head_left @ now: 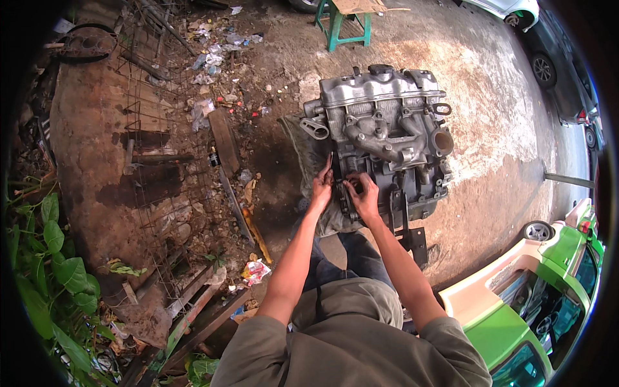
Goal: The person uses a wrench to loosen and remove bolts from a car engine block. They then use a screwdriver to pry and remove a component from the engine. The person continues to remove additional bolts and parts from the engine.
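Note:
A grey metal engine stands in front of me, with a cast manifold and a round port on the side towards me. My left hand is at the engine's near left end, one finger stretched up along its dark edge; the other fingers are partly hidden. Just right of it, my right hand has thumb and fingers bent together in a pinch against the dark lower side. Whatever lies between those fingertips is too small to make out. A black metal bracket sticks out of the engine beside my right wrist.
Dark cloth lies under the engine's left side. A green stool stands beyond it. Wooden planks, wire mesh and litter cover the left ground. Leafy plants grow at lower left. A green vehicle and a dark car stand right.

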Motion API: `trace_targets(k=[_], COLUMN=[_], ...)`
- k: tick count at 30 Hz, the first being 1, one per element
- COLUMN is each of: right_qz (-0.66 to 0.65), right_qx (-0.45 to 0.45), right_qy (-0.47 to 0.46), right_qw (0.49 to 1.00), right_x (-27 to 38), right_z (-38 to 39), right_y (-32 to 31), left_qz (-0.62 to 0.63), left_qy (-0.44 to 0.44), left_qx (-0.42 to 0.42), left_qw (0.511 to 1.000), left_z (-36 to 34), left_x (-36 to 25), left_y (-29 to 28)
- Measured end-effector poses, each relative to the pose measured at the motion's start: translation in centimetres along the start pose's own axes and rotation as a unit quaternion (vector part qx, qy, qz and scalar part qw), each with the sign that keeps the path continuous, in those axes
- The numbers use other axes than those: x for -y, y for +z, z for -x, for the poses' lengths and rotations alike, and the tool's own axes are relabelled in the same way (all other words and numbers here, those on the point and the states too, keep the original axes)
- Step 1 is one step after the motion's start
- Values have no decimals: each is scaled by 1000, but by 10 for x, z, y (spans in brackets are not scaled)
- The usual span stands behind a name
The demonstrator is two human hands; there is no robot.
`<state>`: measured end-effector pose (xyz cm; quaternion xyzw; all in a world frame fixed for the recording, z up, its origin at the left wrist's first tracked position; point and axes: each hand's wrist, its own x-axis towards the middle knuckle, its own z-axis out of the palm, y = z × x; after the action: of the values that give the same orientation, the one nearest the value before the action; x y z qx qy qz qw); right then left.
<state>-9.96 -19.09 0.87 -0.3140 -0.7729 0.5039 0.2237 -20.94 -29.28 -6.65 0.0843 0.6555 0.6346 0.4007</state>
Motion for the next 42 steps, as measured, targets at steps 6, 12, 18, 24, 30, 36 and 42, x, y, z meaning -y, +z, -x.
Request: trace_targets(k=[6, 12, 18, 24, 30, 36, 42], right_qz=[-41, -33, 13, 80, 169, 230, 257], right_qx=[-14, -47, -92, -86, -46, 25, 32], right_qy=[67, 75, -71, -150, -229, -245, -266], right_qw=[997, 996, 993, 982, 957, 942, 928], right_x=[6, 22, 62, 88, 87, 94, 89], right_z=[-1, -5, -19, -47, -70, -78, -83], right_y=[1, -5, -37, -62, -70, -77, -75], left_qz=[-123, -182, -259, -69, 158, 299, 267], left_qy=[56, 136, 60, 110, 62, -1, -63], left_qx=[1, 13, -69, -177, -160, -79, -8], left_qw=[991, 974, 961, 976, 972, 951, 961], left_z=[-4, 8, 19, -3, -32, -3, 17], left_x=[14, -25, -84, -89, -73, -49, -31], left_y=[-1, 6, 9, 9, -8, -12, -13])
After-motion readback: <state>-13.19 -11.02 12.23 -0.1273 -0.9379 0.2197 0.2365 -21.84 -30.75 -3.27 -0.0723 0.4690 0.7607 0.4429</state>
